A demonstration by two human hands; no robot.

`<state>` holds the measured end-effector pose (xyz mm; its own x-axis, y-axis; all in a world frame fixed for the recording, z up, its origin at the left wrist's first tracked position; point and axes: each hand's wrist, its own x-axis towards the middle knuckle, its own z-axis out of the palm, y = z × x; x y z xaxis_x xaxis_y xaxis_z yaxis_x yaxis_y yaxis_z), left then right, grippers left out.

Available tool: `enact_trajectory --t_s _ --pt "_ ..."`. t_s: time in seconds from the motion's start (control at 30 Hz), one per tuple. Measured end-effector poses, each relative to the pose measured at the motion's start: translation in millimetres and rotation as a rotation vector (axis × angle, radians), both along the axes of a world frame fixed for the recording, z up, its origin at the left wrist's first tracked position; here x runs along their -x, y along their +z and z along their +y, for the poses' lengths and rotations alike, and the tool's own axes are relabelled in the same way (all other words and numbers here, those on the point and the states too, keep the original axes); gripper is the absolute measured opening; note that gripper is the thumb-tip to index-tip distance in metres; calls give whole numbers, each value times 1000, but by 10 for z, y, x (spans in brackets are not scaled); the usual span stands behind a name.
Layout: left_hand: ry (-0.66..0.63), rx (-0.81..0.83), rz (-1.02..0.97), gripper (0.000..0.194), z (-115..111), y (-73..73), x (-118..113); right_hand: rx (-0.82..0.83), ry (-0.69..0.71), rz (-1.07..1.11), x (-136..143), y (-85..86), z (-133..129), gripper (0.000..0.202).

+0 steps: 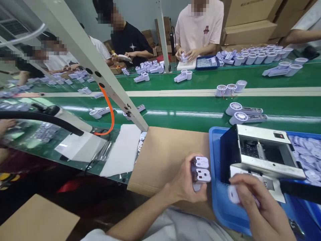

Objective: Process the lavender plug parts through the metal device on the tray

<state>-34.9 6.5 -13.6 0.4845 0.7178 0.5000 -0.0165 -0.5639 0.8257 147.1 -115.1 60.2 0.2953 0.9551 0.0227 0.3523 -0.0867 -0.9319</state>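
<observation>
The person's left hand (187, 182) is wrapped around a small stack of white plastic pieces (200, 170), holding them upright just over the sheet of cardboard (165, 157) that covers this part of the counter (190, 117). The right hand (255, 202) is closed on a little white round part (232, 194), pinched right at the front edge of a metal box-shaped machine (265, 155), which sits in a blue tray (220, 207). More pale parts are piled in the tray on the far right (309, 157). Further out on the green belt two white fan-looking gadgets (244, 113) lie side by side, with three round ones (229, 89) behind them. Across the belt a person in a light shirt (200, 28) and one in a black shirt (129, 42) each handle pieces of their own, well apart from the near hands. An orange cable (110, 113) loops down by the slanted frame post (82, 53).
</observation>
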Motion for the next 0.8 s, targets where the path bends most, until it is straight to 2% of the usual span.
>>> enact_trajectory --t_s 0.07,0.13,0.27,0.37,0.57,0.7,0.8 --pt "11 0 -35 98 -51 16 -62 -68 -14 -2 30 -31 275 50" --pt "18 -4 -55 100 -81 34 -120 -57 -50 57 69 -5 460 51" --pt "46 -38 -81 109 -119 9 -181 -8 10 114 179 102 621 59" --pt "49 -76 -102 116 -120 -42 -186 43 -15 189 271 121 646 66" --pt "16 -162 -85 118 -64 -139 -171 110 -73 340 375 45 615 71" --pt "-19 -163 -77 108 16 -176 -196 11 -111 396 340 42 554 65" --pt "-40 -178 -104 98 64 -161 -228 -159 -161 472 329 92 486 44"
